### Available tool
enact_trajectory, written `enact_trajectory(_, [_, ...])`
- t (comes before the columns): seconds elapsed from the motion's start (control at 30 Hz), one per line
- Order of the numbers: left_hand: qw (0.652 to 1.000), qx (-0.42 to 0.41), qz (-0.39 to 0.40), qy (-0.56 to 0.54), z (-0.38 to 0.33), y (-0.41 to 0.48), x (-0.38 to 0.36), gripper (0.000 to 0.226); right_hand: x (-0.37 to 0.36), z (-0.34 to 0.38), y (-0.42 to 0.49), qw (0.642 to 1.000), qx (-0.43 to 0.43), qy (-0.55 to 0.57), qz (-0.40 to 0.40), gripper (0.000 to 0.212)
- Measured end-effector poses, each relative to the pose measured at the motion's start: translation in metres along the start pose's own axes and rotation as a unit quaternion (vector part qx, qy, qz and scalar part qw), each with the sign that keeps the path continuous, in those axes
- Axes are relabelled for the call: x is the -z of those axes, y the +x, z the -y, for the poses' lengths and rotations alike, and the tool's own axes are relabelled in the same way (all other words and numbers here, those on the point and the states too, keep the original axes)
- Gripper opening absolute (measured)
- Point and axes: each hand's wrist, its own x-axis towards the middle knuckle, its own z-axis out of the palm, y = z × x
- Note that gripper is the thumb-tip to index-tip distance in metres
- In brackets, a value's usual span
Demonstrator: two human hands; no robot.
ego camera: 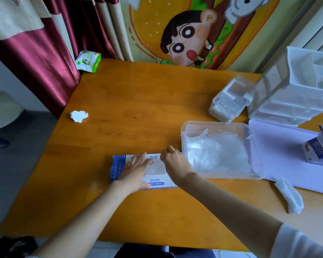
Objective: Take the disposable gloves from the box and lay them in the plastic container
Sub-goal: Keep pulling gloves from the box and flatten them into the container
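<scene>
A flat white and blue glove box [157, 180] lies on the wooden table near its front edge. My left hand [135, 171] rests flat on the box with straight fingers. My right hand [173, 161] is over the box's opening, its fingers curled down and pinching the clear gloves [156, 169] that show there. Just to the right stands the clear plastic container [185, 130], open, with a heap of clear disposable gloves [216, 153] inside.
The container's pale lid [287, 157] lies to its right with a small carton [318, 148] on it. Clear drawer units [296, 94] and a small clear box [229, 101] stand at the back right. A crumpled tissue [79, 116], a wipes pack [87, 60] and a white wad [290, 196] lie about.
</scene>
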Motion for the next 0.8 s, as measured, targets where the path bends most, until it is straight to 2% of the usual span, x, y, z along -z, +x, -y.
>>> enact_trajectory(0.23, [1.0, -0.002, -0.002, 0.008, -0.001, -0.003, -0.001, 0.087, 0.052, -0.024, 0.004, 0.993, -0.058, 0.034, -0.102, 0.028])
enact_trajectory(0.33, [1.0, 0.003, -0.002, 0.007, -0.001, -0.002, -0.002, 0.088, 0.075, -0.033, 0.004, 0.983, -0.06, 0.041, -0.17, 0.017])
enact_trajectory(0.5, [1.0, -0.005, 0.019, -0.01, 0.0, 0.002, 0.008, 0.083, 0.094, -0.049, -0.006, 0.969, -0.07, 0.063, -0.23, 0.015])
enact_trajectory(0.57, [0.997, -0.011, 0.021, -0.078, -0.002, 0.004, 0.018, 0.077, 0.1, -0.053, -0.012, 0.966, -0.075, 0.057, -0.242, 0.013])
enact_trajectory(0.63, [0.983, -0.025, -0.014, -0.181, -0.01, 0.007, 0.034, 0.066, 0.106, -0.055, -0.016, 0.965, -0.068, 0.044, -0.25, 0.013])
enact_trajectory(0.7, [0.96, -0.049, -0.059, -0.269, -0.024, 0.006, 0.052, 0.058, 0.11, -0.054, -0.02, 0.966, -0.058, 0.031, -0.25, 0.013])
enact_trajectory(0.8, [0.917, -0.08, -0.051, -0.388, -0.056, -0.001, 0.076, 0.057, 0.113, -0.045, -0.022, 0.969, -0.033, 0.019, -0.246, 0.013])
